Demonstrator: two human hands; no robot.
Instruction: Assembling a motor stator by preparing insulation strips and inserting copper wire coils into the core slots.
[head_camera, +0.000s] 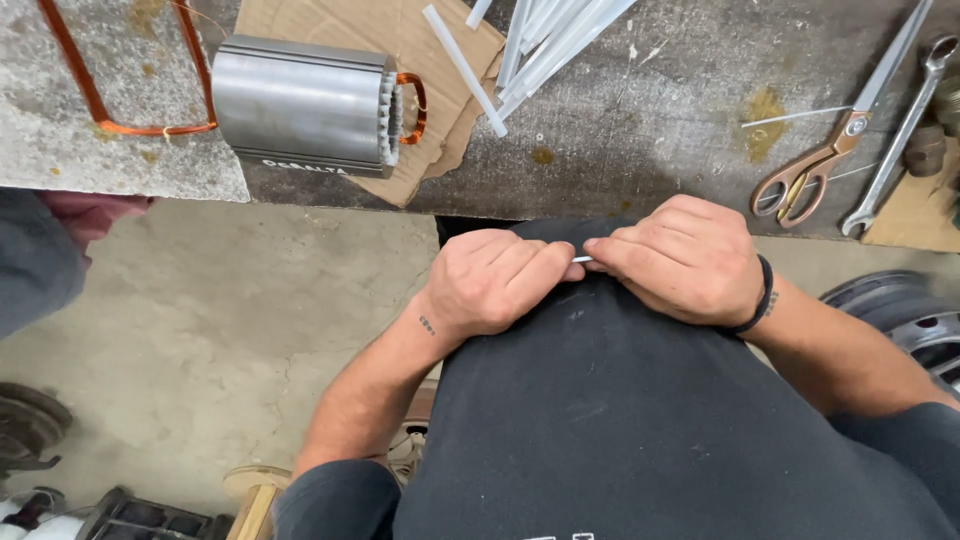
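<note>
Concrete floor (240, 330) shows pale and cracked under the bench edge, and against it the person's dark shirt (620, 420) fills the near foreground. Just above the shirt's upper edge the two hands meet, knuckles up. The left hand (495, 280) is curled with fingers closed, and the right hand (685, 258), a dark band at its wrist, is curled the same way. Between their fingertips a short white strip (581, 259) is pinched from both ends; it lies level, its long axis running left to right, and only a small piece shows. Both hands are equally near it.

Beyond the hands runs the workbench (640, 120) front edge, close by. Farther back on it lie a ribbed metal stator core (305, 105) on its side on cardboard (400, 35), a copper wire loop (120, 125), a fan of white strips (550, 40), and scissors (825, 155) beside a spanner (900, 130) to the right.
</note>
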